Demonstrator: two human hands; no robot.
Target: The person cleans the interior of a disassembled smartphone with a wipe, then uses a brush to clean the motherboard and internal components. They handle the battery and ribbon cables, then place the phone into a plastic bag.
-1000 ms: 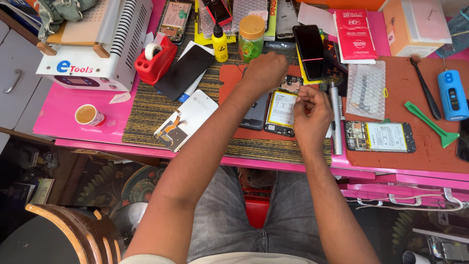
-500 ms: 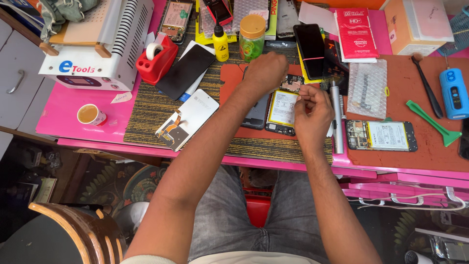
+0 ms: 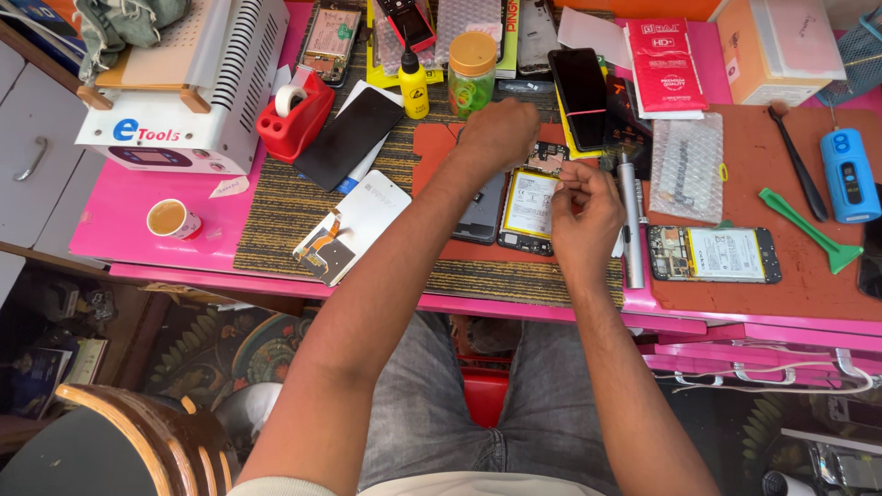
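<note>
An opened phone (image 3: 531,204) with a white battery showing lies on an orange mat (image 3: 430,152) in front of me. My left hand (image 3: 501,133) is closed over the phone's far end, its knuckles up. At the phone's right edge, my right hand (image 3: 583,209) has its fingertips pinched together; whether anything is between them is too small to tell. A dark phone body (image 3: 480,219) lies right beside the opened phone on its left. A silver pen-shaped screwdriver (image 3: 630,225) lies just right of my right hand.
A second opened phone (image 3: 717,254), a green pry tool (image 3: 808,230), a blue device (image 3: 847,174) and bubble wrap (image 3: 687,165) lie to the right. To the left are a white display with flex cable (image 3: 354,225), a red tape dispenser (image 3: 294,115), a white machine (image 3: 193,83) and a cup (image 3: 170,219).
Both hands stay over the opened phone. Only the view has shifted slightly.
</note>
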